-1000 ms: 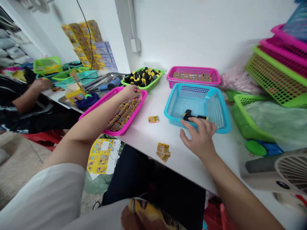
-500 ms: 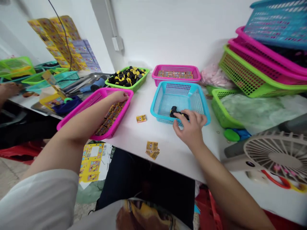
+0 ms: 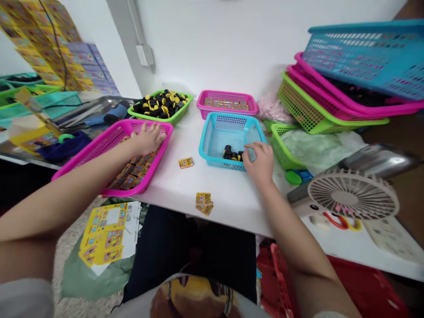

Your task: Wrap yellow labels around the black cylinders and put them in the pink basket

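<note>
My left hand (image 3: 148, 139) is over the far end of a long pink basket (image 3: 161, 152), palm down with its fingers spread. Rows of small yellow-and-brown printed packets (image 3: 135, 171) fill that basket. At the near right side of a light blue basket (image 3: 206, 148), my right hand (image 3: 261, 162) has its fingers bent and loosely apart. Beside its thumb lie several short black-and-yellow cylinders (image 3: 228, 153) on the basket floor. Its fingertips are partly hidden. One printed packet (image 3: 186, 163) lies between the baskets, and a few flat printed cards (image 3: 204, 203) overlap near the table edge.
A green basket (image 3: 185, 115) heaped with black-and-yellow pieces stands behind. A pink basket (image 3: 202, 110) of wrapped packets is beside the wall. Stacked baskets (image 3: 331, 110) lean at the right, above a small fan (image 3: 353, 194). Printed yellow sheets (image 3: 109, 229) lie below the table, left.
The view has turned right. My left hand has lifted slightly and spread its fingers. My right hand has shifted to the right of the black-and-yellow cylinders, leaving more of them visible.
</note>
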`<action>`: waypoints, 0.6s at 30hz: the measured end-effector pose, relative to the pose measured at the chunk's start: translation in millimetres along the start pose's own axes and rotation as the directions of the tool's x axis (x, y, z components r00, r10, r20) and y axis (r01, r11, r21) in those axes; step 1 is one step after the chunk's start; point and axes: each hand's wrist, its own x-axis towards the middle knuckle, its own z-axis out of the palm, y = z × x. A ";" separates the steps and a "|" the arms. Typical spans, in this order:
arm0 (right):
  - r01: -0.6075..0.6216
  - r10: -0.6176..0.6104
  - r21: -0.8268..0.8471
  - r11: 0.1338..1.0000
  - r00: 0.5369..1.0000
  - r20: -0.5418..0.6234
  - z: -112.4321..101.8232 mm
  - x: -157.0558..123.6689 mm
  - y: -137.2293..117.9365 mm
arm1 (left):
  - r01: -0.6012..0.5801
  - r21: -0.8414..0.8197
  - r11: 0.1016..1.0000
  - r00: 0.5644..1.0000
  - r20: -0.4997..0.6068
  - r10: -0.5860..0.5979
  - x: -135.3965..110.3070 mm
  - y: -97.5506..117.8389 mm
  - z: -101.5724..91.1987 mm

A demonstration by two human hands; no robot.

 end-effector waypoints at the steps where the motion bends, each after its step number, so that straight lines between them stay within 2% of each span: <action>1: -0.011 0.013 -0.013 1.000 0.994 0.110 -0.8 9.9 -0.6 | 0.007 0.004 1.000 1.000 -0.015 -0.007 -10.3 17.0 -4.1; 2: -0.021 0.031 -0.040 0.999 0.965 0.260 -0.7 20.5 -2.1 | -0.036 0.016 0.999 0.999 -0.031 0.036 -23.6 36.7 -5.6; 3: -0.017 0.049 -0.079 0.997 0.898 0.437 0.4 31.2 -4.3 | -0.120 0.033 0.992 0.993 -0.016 0.121 -39.7 58.2 -3.7; 4: -0.003 0.052 -0.090 0.996 0.837 0.545 2.6 41.3 -7.2 | -0.231 0.037 0.972 0.973 0.005 0.231 -58.0 80.2 2.1; 6: 0.018 0.065 -0.117 0.993 0.744 0.665 9.6 58.1 -14.1 | -0.398 0.043 0.916 0.917 0.045 0.397 -97.2 120.3 23.9; 9: 0.055 0.100 -0.178 0.982 0.652 0.752 22.7 72.0 -23.7 | -0.489 0.089 0.868 0.872 0.065 0.484 -146.4 156.7 68.0; 11: 0.081 0.130 -0.224 0.971 0.607 0.784 31.8 75.0 -28.2 | -0.505 0.100 0.857 0.863 0.029 0.505 -164.3 163.2 91.2; 13: 0.103 0.153 -0.257 0.961 0.580 0.800 41.5 74.9 -31.3 | -0.521 0.110 0.847 0.850 -0.028 0.526 -170.5 160.3 103.8; 18: 0.110 0.175 -0.290 0.951 0.583 0.793 60.3 73.2 -33.7 | -0.606 0.212 0.767 0.763 -0.116 0.635 -165.9 145.9 105.1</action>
